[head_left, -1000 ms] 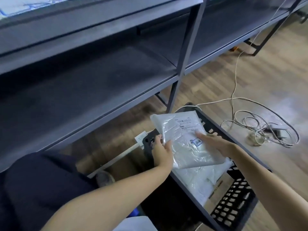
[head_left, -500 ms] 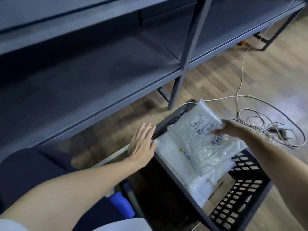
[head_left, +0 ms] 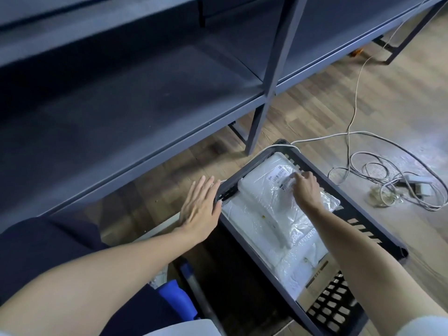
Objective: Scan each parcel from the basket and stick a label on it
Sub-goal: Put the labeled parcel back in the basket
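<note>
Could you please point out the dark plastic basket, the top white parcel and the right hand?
dark plastic basket [head_left: 363,215]: head view, far rim.
top white plastic-wrapped parcel [head_left: 266,202]: head view, wrapper middle.
right hand [head_left: 306,190]: head view, its back.

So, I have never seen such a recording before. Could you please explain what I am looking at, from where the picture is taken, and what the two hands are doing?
The picture comes from a camera worn on a person's head, looking down at their own arms. No machine is involved. On the wooden floor stands a dark plastic basket with slotted walls, holding white plastic parcel bags. The right hand reaches in, its fingers curled on the top white parcel bag with a printed barcode label. The left hand lies flat and open at the basket's near rim, holding nothing. Behind are grey metal shelves, and loose white cables lie on the floor to the right.
</note>
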Demonstrator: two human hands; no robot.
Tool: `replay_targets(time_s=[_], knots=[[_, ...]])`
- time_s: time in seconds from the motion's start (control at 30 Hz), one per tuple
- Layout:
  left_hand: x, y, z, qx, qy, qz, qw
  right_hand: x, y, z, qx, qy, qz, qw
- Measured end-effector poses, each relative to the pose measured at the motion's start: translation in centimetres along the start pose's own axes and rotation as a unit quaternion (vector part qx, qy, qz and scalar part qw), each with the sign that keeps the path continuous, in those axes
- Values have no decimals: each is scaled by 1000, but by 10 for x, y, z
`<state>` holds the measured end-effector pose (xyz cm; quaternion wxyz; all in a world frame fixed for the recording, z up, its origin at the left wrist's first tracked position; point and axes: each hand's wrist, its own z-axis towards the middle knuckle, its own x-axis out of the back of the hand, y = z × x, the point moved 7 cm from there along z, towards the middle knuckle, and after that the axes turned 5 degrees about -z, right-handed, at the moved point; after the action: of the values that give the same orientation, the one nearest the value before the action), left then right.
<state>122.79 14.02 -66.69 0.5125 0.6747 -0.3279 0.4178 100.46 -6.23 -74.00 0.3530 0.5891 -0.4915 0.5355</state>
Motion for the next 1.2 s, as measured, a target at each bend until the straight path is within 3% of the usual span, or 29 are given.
replay_targets(time_s=[0.07, 0.2, 0.4, 0.57, 0.83, 1.2], knots=[[1, 0, 2, -7, -5, 6, 1000, -4, -10, -5, 16, 9, 9, 1000], [1, -2, 4, -19, -16, 28, 999, -21, -21, -11, 5, -93, 8, 996], [13, 4, 2, -18, -19, 50, 998, -11, -34, -4, -8, -165, -53, 985], [32, 3, -1, -10, -19, 50, 998, 12, -73, -17, 21, -133, -70, 988], [78, -4, -15, 3, -3, 45, 999, 61, -161, -48, 66, -67, 26, 995], [201, -119, -87, 150, 152, -11, 977, 114, -359, -99, 225, -9, 14, 974]])
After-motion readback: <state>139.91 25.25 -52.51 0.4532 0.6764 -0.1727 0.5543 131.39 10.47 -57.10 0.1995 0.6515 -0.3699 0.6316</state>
